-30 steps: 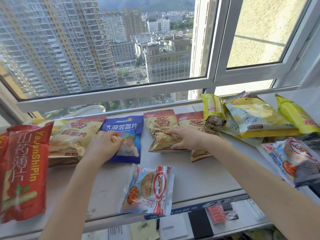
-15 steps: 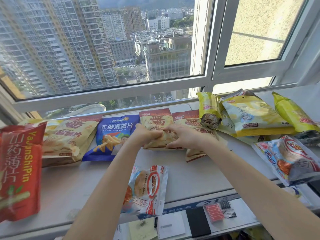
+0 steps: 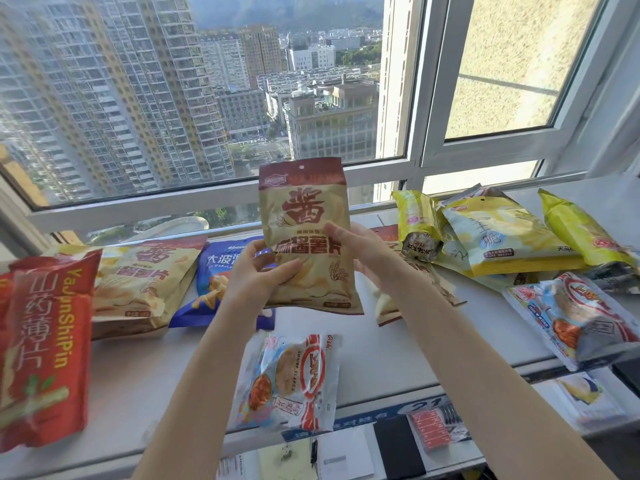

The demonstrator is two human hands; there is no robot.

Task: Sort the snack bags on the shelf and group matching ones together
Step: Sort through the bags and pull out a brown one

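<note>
Lifting now: tan chip bag [image 3: 304, 237] is off the shelf [image 3: 381, 348], was flat a sec ago. Left hand [image 3: 258, 282] grips its lower-left side, right hand [image 3: 360, 251] pinches the right edge. Held upright above the shelf: long axis vertical, top seam up, print facing cam. Prob headed for matching tan bag [image 3: 145, 282] at left.

left hand [image 3: 256, 282]: bare from wrist to fingertips.
right hand [image 3: 367, 251]: bare likewise, the wrist uncovered.
fingers [image 3: 332, 230]: slim and smooth; the nails are too small to judge.
forearms [image 3: 194, 382]: slender, bare along all the length that shows, down to the bottom edge.
clothing: whatever is worn lies outside the view.
</note>
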